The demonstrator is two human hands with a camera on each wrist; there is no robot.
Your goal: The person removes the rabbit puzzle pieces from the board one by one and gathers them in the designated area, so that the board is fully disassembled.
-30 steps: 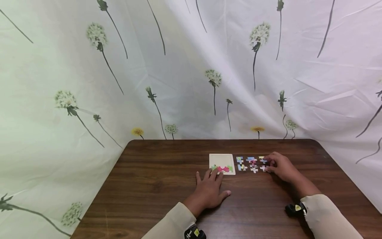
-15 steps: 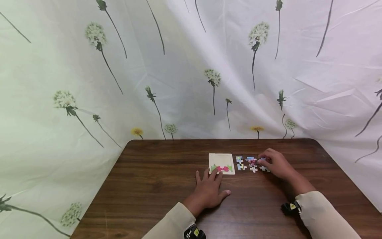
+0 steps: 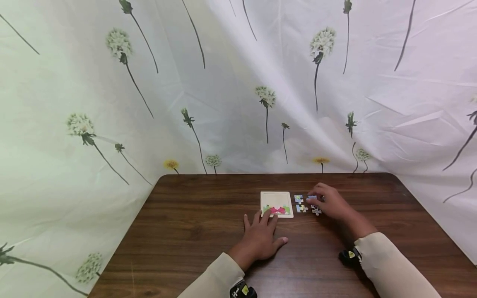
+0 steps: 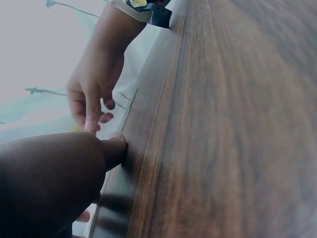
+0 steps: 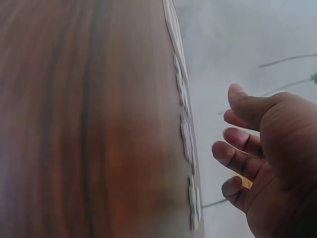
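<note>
A small square puzzle tray (image 3: 274,199) lies on the table, its near strip filled with green and pink pieces. My left hand (image 3: 258,239) lies flat with fingers spread, its fingertips at the tray's near edge. To the tray's right, loose jigsaw pieces are laid in rows, among them a blue-yellow piece (image 3: 299,199) and a pale piece (image 3: 316,210). Over the middle pieces hovers my right hand (image 3: 331,203), partly covering them and those beyond. In the right wrist view, its fingers (image 5: 237,152) are loosely bent above the pieces (image 5: 186,139), with nothing visible between them.
The dark wooden table (image 3: 186,227) reaches back to a white curtain (image 3: 223,124) printed with dandelions. Each wrist wears a black camera strap, one by the left sleeve (image 3: 220,273) and one by the right sleeve (image 3: 387,256).
My right hand has moved left along the loose pieces, from the rightmost ones to the middle ones. My left hand has stayed at the tray.
</note>
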